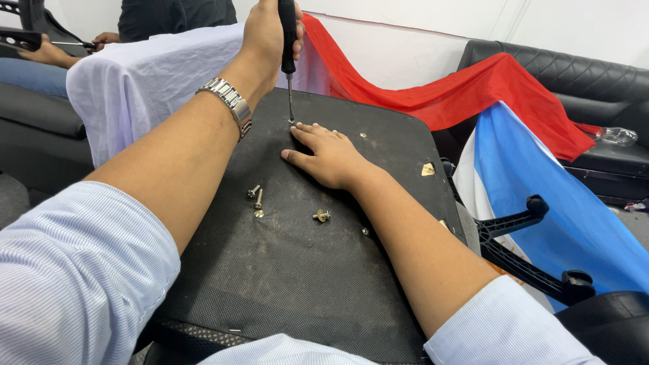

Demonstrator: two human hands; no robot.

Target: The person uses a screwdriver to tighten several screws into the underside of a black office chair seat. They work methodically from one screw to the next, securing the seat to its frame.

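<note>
Left hand (267, 34) is clenched round the screwdriver (289, 47), shaft upright, tip down on a screw hole (291, 122) in the black panel (304, 270). Right hand (328, 154) lies flat, holding nothing, at five o'clock from the tip.

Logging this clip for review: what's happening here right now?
A person in a light striped shirt works on a black fabric-covered panel lying flat before them. The left hand, a metal watch on its wrist, holds a black-handled screwdriver upright, tip down at a spot on the panel. The right hand lies flat on the panel just beside the tip. Loose screws lie on the panel nearer the person. Another person's hands work at the far left.
</note>
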